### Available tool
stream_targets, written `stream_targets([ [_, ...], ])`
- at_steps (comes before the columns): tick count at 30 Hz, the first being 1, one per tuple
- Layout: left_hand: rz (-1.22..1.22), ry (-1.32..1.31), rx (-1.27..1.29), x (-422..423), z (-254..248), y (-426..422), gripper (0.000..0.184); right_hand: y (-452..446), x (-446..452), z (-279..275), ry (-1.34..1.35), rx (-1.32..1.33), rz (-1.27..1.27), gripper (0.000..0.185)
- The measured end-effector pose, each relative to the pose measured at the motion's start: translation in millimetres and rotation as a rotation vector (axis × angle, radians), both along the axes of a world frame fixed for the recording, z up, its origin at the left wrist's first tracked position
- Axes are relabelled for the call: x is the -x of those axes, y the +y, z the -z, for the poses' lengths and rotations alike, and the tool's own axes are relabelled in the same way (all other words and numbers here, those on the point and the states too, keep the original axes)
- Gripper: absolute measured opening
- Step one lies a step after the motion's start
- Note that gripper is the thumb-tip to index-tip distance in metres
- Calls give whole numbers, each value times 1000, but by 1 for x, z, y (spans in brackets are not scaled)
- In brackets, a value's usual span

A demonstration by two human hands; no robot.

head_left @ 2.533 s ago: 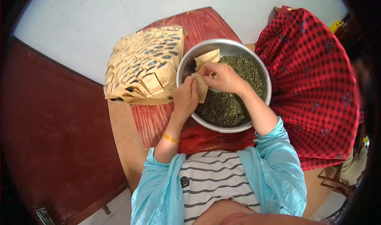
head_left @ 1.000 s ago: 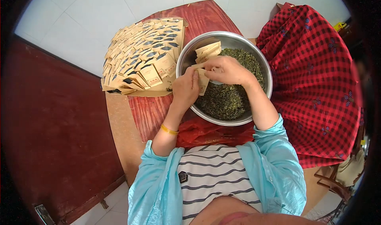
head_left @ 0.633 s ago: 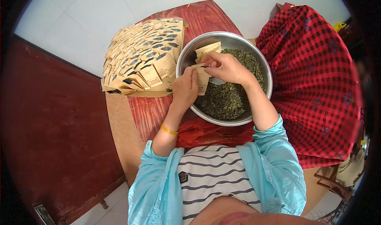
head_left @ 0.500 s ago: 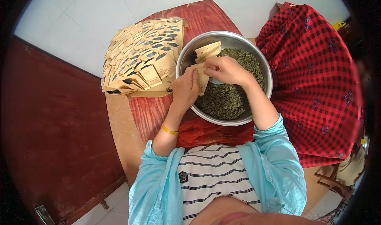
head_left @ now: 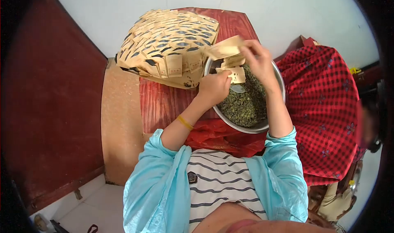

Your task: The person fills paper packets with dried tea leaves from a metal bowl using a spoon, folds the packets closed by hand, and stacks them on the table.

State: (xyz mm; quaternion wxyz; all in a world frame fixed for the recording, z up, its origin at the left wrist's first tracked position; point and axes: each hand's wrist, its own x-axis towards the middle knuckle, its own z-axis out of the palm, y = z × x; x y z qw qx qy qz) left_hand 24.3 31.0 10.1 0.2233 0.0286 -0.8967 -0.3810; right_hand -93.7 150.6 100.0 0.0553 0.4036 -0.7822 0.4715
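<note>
- Pinching a paper packet above the steel basin, the left hand has thumb and fingers clamped on its left end.
- Farther off, the right hand grips a motion-blurred paper piece by its right end, fingertips together.
- Green leaves lie in the basin.
- Packed packets stand to the left.

A tan paper packet is held over the metal bowl, a blurred packet near its rim.
</note>
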Motion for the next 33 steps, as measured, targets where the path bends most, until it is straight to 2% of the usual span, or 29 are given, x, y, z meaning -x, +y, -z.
stream_targets([
  [1, 33, -12, 53, 0, -1, 0, 19, -17, -8, 0, -66, -38, -67, 13],
  [3, 26, 59, 38, 5, 11, 1, 18, -50, -26, -2, 196, -187, -150, 15],
  [5, 114, 4, 182, 7, 14, -1, 20, -81, -31, 3, 215, -405, -235, 17],
  [7, 151, -30, 131, 4, 9, -2, 22, -109, -40, 10, 218, -410, -291, 20],
  [9, 31, 268, 145, 6, 14, 2, 24, -130, -38, 26, 293, -503, -339, 22],
  [11, 5, 319, 85, 6, 15, 1, 21, -134, -36, 35, 294, -493, -337, 23],
  [13, 92, 155, 103, 4, 15, 0, 19, -127, -34, 34, 270, -362, -265, 23],
  [15, 135, 80, 134, 2, 11, -2, 17, -105, -34, 32, 184, -349, -212, 21],
  [17, 196, 10, 168, 0, 4, -2, 16, -75, -29, 33, -16, -244, -101, 18],
  [20, 188, -43, 281, 1, 9, -3, 19, -25, -3, 64, -58, -169, -29, 17],
  [21, 204, -139, 311, -1, 2, -3, 20, -10, 4, 70, -112, -170, -3, 18],
  [25, 334, -208, 395, 0, -5, -5, 36, 24, 25, 73, -203, -399, 55, 20],
  [26, 377, -292, 457, 1, -8, -6, 44, 25, 32, 78, -225, -347, 21, 21],
  [29, 450, -253, 506, 4, -6, -8, 46, 19, 44, 74, -318, -456, -121, 22],
  [33, 412, -297, 476, 3, -13, -6, 39, 11, 36, 74, -286, -568, 1, 26],
])
